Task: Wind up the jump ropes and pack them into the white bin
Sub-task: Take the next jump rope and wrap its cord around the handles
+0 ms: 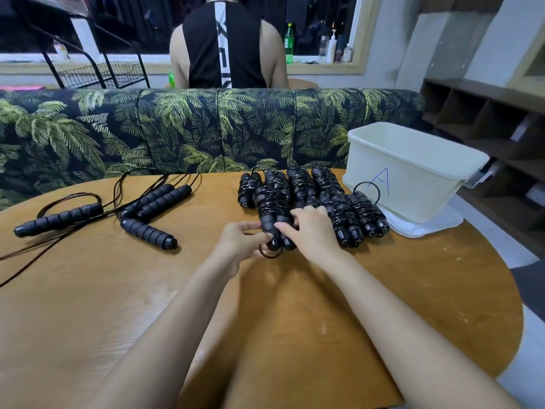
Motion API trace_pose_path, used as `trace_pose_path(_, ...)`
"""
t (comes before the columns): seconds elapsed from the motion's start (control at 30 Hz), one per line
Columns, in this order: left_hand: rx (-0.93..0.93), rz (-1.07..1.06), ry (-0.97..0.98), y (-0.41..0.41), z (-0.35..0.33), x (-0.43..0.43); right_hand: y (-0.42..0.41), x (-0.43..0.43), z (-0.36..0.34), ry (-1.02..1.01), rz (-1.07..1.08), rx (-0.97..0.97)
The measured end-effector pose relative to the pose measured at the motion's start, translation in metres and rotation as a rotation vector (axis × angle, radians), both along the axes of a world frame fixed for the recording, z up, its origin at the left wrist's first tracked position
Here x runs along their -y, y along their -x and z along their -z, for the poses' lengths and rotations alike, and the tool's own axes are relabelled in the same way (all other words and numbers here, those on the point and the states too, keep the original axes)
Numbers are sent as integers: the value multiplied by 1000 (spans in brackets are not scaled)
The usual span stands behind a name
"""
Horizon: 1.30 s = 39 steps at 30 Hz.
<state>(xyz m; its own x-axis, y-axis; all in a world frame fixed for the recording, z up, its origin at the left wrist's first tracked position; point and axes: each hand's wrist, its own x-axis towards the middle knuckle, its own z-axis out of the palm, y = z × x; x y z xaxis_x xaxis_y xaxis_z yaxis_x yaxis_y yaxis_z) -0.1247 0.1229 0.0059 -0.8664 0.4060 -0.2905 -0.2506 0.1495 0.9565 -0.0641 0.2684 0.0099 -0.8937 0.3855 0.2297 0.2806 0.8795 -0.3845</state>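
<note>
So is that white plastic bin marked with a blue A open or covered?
Open: the white plastic bin has a bare rim, nothing covers it. The flat white panel beneath may be its lid.

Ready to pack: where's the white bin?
Head view: the white plastic bin sits far right on the wooden table, beside the wound black jump ropes.

a lounge-like indoor room, homely or café-style; which of the two cannot be told. a long padded sofa (206,128) in palm-leaf fabric runs along the far edge of a round wooden table (118,290). behind it a person (227,45) faces away, near a window sill (324,68) holding bottles (289,44). a black wire rack (100,72) stands at left, wooden cubby shelves (483,119) at right.
</note>
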Motion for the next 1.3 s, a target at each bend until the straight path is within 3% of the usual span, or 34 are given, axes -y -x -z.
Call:
trace_pose_path(0.13,-16,101,202,20,10,-20,14,-9,9,-257,-8,134)
trace_pose_path(0.23,-447,129,520,26,20,-28,5,-19,22,-288,-18,66)
trace_pose_path(0.3,-497,157,444,23,22,-31,-2,-28,30,-238,-26,110)
trace_pose_path(0.4,-413,184,309,23,30,-29,-10,-36,37,-205,-76,129)
trace_pose_path(0.53,-395,285,271,23,32,-26,-15,-41,40,-212,-74,95)
trace_pose_path(0.77,-690,446,633,19,22,-25,-19,-20,34,-240,-28,115)
trace_pose_path(0.93,-857,378,757,12,21,37,-16,34,21,-269,-193,-45)
trace_pose_path(1.13,-907,134,830,40,21,150,40,125,15,-161,-426,81)
trace_pose_path(1.3,-931,54,1009,84,4,198,106,184,20,-138,-449,109)
